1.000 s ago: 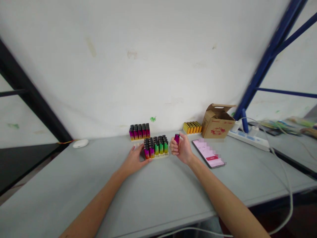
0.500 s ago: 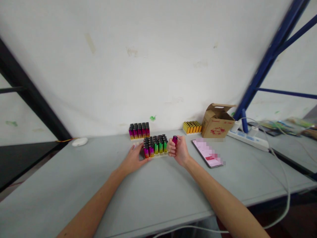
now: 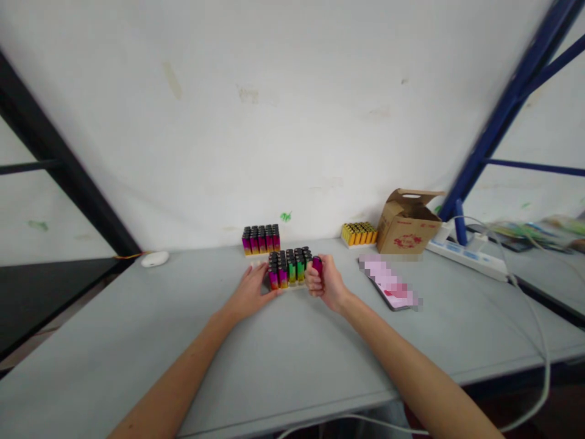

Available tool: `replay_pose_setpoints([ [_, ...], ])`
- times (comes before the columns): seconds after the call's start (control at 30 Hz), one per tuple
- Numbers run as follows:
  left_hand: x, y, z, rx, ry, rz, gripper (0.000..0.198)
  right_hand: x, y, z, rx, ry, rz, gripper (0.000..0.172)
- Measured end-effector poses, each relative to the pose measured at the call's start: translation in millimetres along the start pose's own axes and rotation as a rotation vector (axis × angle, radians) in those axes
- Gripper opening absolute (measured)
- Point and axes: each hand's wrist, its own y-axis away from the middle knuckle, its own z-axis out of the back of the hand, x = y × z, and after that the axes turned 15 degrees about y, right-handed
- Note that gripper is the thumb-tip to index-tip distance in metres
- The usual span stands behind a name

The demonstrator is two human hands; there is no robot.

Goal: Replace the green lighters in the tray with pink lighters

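Note:
A pale tray [image 3: 292, 288] near the middle of the table holds upright batteries [image 3: 291, 268], some purple and orange, some green, all with black tops. My left hand [image 3: 250, 292] grips the tray's left end, thumb at the front corner and fingers behind. My right hand [image 3: 328, 283] is closed in a fist around one purple battery [image 3: 317, 264], held upright with its end showing above the fingers. This fist is at the tray's right end and covers part of it.
Behind stands another block of purple batteries [image 3: 261, 239]. Yellow batteries [image 3: 359, 233] stand beside an open cardboard box [image 3: 406, 228] by the wall. A phone [image 3: 388, 283], a power strip [image 3: 470, 259] with white cables, and a white case [image 3: 155, 259] lie on the table [image 3: 283, 360].
My right hand has moved slightly left with the battery, closer against the tray. My left hand keeps its place at the tray. The whole view has shifted a little.

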Motion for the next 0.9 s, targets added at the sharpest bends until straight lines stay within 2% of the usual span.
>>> replay_pose_setpoints([
  [0.33,1.5,-0.6,0.6,0.006,0.023,-0.033,0.070,0.2,3.7,-7.2,-0.064,0.010,0.041,0.032],
  [0.63,2.9,0.2,-0.8,-0.008,0.037,-0.042,0.070,-7.9,0.0,-11.2,-0.075,0.096,0.009,0.029],
  [0.9,1.5,-0.5,0.5,-0.006,0.039,-0.037,0.070,-8.5,-2.4,-7.7,-0.009,0.071,0.030,0.030],
])
